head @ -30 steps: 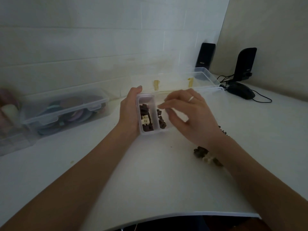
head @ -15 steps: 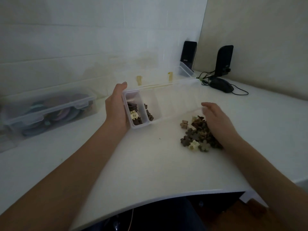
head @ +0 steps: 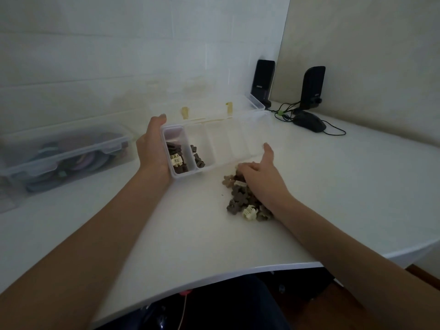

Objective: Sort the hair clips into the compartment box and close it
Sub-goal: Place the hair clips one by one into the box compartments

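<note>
Gathering clips: the right hand (head: 258, 181) lies spread on the clips (head: 240, 198) heaped on the counter (head: 333, 186), nothing pinched yet. The left hand (head: 152, 148) clasps the open box (head: 214, 144) at its end. Next, I judge: pinch a few and drop them into an empty compartment.

Right hand (head: 259, 182) fingers hidden among hair clips (head: 240, 198)
</note>
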Motion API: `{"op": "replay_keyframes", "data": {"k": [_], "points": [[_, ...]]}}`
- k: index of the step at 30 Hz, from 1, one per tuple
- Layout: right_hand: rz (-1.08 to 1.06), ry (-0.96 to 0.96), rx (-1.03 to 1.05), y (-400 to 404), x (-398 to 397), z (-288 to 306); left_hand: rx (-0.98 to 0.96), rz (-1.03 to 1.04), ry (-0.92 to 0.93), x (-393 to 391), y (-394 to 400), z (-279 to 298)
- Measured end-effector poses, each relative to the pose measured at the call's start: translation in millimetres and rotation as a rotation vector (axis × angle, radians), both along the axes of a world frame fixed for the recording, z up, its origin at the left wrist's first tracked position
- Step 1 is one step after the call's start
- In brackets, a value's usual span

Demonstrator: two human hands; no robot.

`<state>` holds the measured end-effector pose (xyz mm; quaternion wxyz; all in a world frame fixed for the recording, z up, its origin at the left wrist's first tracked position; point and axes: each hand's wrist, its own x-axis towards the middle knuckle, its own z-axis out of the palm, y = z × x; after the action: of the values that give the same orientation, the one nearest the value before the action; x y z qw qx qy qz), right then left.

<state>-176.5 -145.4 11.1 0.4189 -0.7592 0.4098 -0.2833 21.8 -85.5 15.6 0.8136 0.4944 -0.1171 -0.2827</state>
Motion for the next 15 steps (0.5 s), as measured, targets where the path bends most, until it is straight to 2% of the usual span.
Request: {"op": "replay_keyframes", "data": {"k": [3,9,15], "points": [[0.026,-0.030,-0.031,-4.6,-2.7,-5.2,0.006,-0.012,0.005,7.4,1.7,-2.1],[0.042,-0.226,-0.064,-10.5,-10.8,-10.2,0.002,0.009,0.005,3.1,2.6,2.1],[0.130,-0.295,-0.168,-8.3,-8.4,-7.8,-0.016,0.017,0.006,4.6,0.7,0.9]]}}
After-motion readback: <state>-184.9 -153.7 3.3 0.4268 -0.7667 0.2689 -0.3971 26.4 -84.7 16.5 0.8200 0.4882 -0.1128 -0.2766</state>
